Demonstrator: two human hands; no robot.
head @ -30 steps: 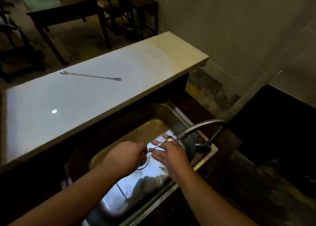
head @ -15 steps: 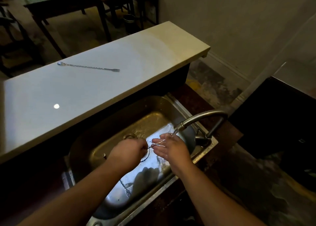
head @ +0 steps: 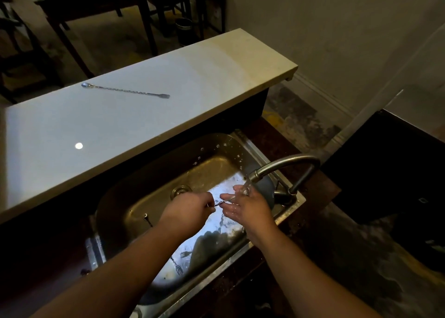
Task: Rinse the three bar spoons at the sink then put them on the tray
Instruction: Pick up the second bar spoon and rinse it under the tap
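Over the steel sink (head: 115, 204), my left hand (head: 185, 210) is closed on the handle of a thin twisted bar spoon (head: 222, 202). My right hand (head: 248, 206) holds the spoon's other end under water running from the curved tap (head: 286, 163). A second bar spoon (head: 125, 91) with a fork end lies on the white counter (head: 168, 96) behind the sink. Another spoon (head: 177, 262) rests in the sink bottom below my left forearm, partly hidden. No tray is in view.
The drain (head: 180, 190) sits in the middle of the basin. A dark cabinet (head: 390, 163) stands to the right. Dark tables and chairs (head: 96, 6) and a small bin (head: 184, 29) stand beyond the counter.
Both hands have stayed over the basin on the spoon. The right hand has shifted up under the tap's stream, and the view has tilted a little.
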